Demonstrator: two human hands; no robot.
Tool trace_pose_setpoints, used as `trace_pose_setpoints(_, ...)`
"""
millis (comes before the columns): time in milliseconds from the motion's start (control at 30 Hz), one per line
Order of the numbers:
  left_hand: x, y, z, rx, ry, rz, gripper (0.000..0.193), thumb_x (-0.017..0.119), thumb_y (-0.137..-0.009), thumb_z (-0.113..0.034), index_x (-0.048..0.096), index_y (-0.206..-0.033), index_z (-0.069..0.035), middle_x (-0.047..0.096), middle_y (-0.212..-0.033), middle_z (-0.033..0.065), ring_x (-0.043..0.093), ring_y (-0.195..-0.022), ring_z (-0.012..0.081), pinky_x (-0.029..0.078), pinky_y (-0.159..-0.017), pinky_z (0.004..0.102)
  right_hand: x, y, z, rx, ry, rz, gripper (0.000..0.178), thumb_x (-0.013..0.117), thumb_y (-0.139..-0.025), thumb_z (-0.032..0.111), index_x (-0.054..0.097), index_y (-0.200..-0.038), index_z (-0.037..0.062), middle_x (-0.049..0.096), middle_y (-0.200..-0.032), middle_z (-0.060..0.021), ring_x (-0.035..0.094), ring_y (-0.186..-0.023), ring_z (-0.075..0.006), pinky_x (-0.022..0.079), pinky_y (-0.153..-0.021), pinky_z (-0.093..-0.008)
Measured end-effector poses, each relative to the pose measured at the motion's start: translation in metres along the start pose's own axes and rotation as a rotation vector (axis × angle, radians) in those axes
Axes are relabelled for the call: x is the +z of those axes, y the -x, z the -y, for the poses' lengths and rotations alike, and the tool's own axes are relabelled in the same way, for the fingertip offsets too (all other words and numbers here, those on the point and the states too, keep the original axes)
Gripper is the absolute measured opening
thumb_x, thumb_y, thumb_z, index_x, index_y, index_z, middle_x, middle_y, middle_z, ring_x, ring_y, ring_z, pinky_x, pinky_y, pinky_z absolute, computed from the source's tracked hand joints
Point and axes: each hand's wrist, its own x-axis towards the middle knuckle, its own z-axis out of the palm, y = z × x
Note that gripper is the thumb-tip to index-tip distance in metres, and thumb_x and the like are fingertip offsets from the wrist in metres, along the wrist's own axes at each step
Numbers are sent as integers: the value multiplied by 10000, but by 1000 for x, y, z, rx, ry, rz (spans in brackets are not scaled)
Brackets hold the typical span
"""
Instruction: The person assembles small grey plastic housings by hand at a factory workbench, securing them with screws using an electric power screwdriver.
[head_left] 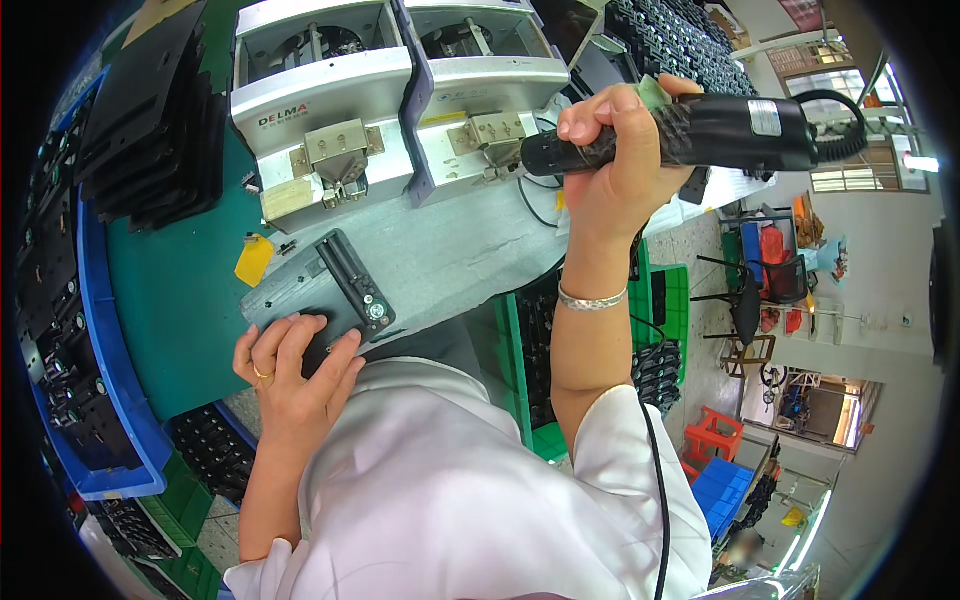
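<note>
My right hand (630, 140) is raised over the right side of the bench, fingers wrapped round a black electric screwdriver (735, 132) with a coiled cord at its rear end. The screwdriver lies nearly level, its narrower end toward the left. Down at the bench's near edge, my left hand (300, 375) grips the near side of a flat black plate (325, 310) with bent fingers. On this plate sits a long black rail-like part (350, 275) with a round metal piece at its near end. Part of the plate is hidden under my fingers.
Two grey-white feeder machines (330, 110) with metal front outlets stand beyond the plate. A yellow tag (254, 260) lies left of it. Stacked black plates (150, 130) stand far left, near a blue bin (100, 350) of black parts. Green crates (510, 365) sit below the bench.
</note>
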Motion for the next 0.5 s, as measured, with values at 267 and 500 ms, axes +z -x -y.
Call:
trace_pose_setpoints(267,-1,1,5,-20,20,3,299,790,-684,-202,718,-974,-209,599,-1112,30,507,-1091,228,255,-1030,457,0,5,0,-13,-87,-57,381,612,-844,-32,394,-1153,13,544,-589,-82,536,-479,-150,509,-530,-316)
trace_pose_setpoints(500,-10,-19,0,-76,91,-84,292,797,-673,-200,713,-952,-185,605,-1092,25,527,-1058,237,299,-975,447,24,27,26,69,-305,-45,400,535,-878,21,343,-1225,75,471,-628,-63,472,-488,-154,453,-498,-345)
